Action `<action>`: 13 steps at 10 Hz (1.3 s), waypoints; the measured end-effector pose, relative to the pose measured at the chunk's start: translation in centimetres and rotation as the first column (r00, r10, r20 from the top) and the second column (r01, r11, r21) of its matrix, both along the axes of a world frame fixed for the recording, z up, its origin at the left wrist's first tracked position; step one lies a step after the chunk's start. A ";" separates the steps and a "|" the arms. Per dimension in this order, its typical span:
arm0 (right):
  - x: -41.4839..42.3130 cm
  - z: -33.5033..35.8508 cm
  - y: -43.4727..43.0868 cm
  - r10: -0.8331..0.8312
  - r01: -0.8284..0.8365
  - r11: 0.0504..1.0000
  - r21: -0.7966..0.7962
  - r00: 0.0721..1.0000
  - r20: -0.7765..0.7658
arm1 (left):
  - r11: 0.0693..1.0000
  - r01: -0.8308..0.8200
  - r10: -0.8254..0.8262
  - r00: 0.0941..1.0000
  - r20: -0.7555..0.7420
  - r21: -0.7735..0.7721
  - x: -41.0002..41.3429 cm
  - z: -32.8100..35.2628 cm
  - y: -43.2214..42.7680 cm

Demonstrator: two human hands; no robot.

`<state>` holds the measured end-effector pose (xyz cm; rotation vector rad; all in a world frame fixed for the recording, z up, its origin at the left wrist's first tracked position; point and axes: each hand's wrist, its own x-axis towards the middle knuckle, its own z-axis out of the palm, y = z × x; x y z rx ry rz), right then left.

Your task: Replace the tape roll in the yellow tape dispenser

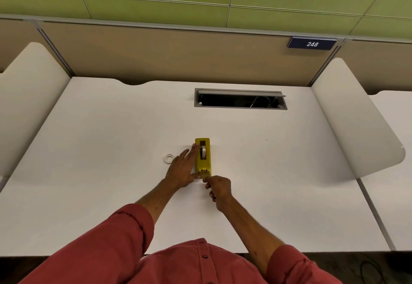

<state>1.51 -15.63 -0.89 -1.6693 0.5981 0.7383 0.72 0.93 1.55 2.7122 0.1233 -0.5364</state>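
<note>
Yellow tape dispenser (203, 157) sits on the white table (111, 127), frame centre, slightly below mid-height. Long axis runs approx vertical in frame: cutter end toward bottom of frame (near the person), blunt back end toward top. Body is a yellow block w/ an open slot on top; a tape roll (203, 151) w/ pale core stands on edge in the slot. Brownish/clear bits at the cutter end, too small to resolve.

Left hand (181, 170): spread flat, fingers extended along dispenser's left side, thumb at the cutter end, bracing it, not wrapped around. Right hand (217, 189): fingers curled narrow, pinched at the cutter end; can't tell if it actually has tape between fingertips, too small.

Second tape roll (169, 158) lies flat on table just left of left hand, apart from dispenser; whitish ring.

Dispenser's left flank hidden by left fingers. Cable tray opening (240, 99) in table above centre, inside dark. Plate reading 248 (312, 44) upper right.
</note>
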 end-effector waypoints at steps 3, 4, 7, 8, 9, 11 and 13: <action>0.1 -0.2 0.7 0.084 -0.071 0.993 -0.091 0.986 0.144 | 1.000 -0.005 0.005 1.000 -0.005 -0.008 0.2 -0.2 0.1; 0.1 -0.2 1.1 0.108 -0.091 0.990 -0.110 0.981 0.162 | 1.000 -0.010 0.010 1.000 -0.009 -0.017 0.1 -0.2 0.1; -0.4 0.2 1.2 0.163 -0.126 0.973 -0.194 0.969 0.188 | 0.998 -0.011 0.011 1.000 0.003 -0.062 0.0 -0.4 0.3; -0.6 0.6 0.8 0.195 -0.144 0.959 -0.245 0.960 0.200 | 0.998 -0.008 0.008 1.000 0.000 -0.067 -0.1 -0.4 0.3; -0.6 0.9 0.6 0.209 -0.158 0.953 -0.259 0.961 0.181 | 0.998 -0.017 0.016 1.000 -0.003 -0.066 -0.2 -0.2 0.2; -0.1 2.0 0.0 0.283 -0.220 0.926 -0.306 0.942 0.178 | 0.998 -0.009 0.009 1.000 -0.001 -0.069 -0.3 0.1 0.3; 1.3 3.2 -1.3 0.512 -0.384 0.750 -0.538 0.852 0.106 | 0.984 0.026 -0.025 1.000 0.006 -0.174 0.0 0.0 0.9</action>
